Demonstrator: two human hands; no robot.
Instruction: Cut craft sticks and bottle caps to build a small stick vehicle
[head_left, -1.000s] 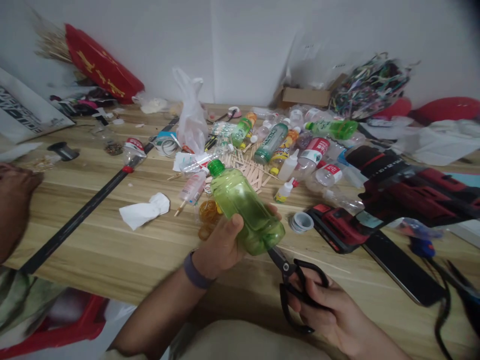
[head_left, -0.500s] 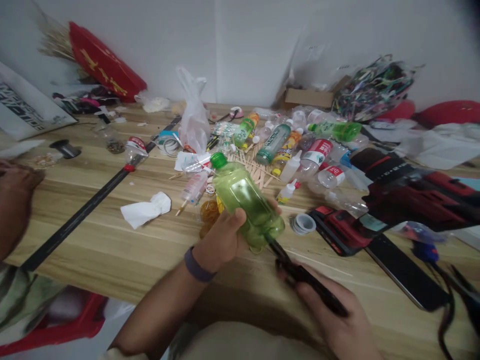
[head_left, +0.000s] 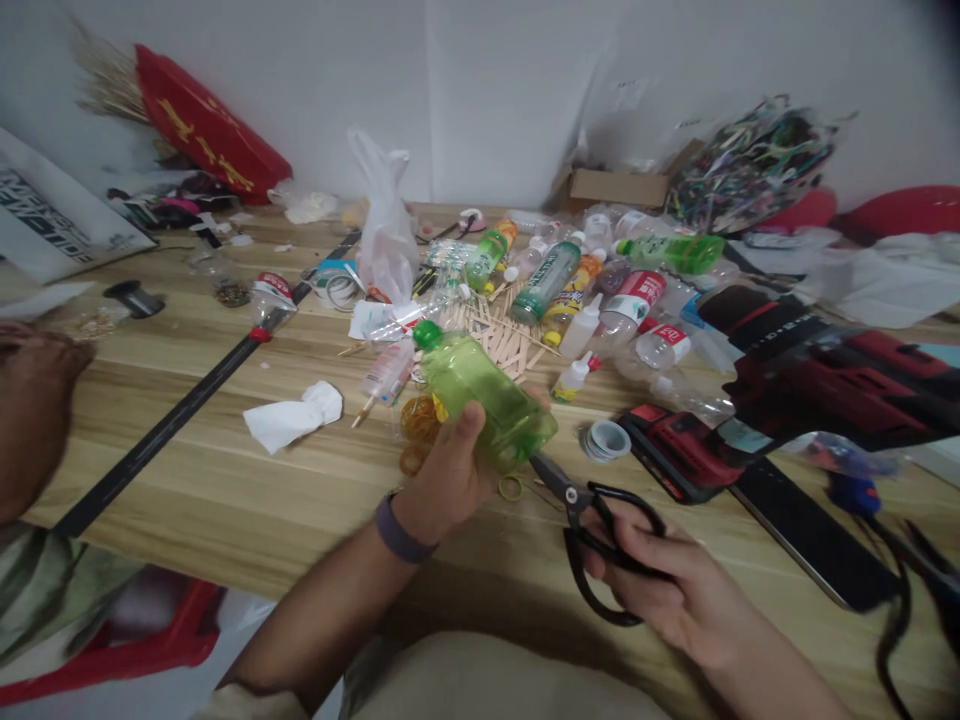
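Note:
A green translucent plastic bottle (head_left: 487, 385) with a green cap lies tilted in my left hand (head_left: 450, 465), whose thumb presses on its side. My right hand (head_left: 660, 575) grips the black handles of a pair of scissors (head_left: 574, 495). The scissor blades point at the bottle's lower end; I cannot tell whether the tips touch it. Below the bottle a small yellow-green ring (head_left: 511, 487) rests on the table. Orange rings (head_left: 420, 420) lie left of the bottle, and a roll of grey tape (head_left: 606, 440) sits to its right.
A red and black power drill (head_left: 825, 390) stands at the right beside a black phone (head_left: 814, 535). Behind the bottle are several plastic bottles (head_left: 547, 280) and wooden sticks (head_left: 495, 335). A black strip (head_left: 165, 430) crosses the left side, near another person's hand (head_left: 34, 410).
The scissors have turned so their handles show spread, and the blades have drawn back from the bottle's end. The bottle has tipped slightly to a flatter angle.

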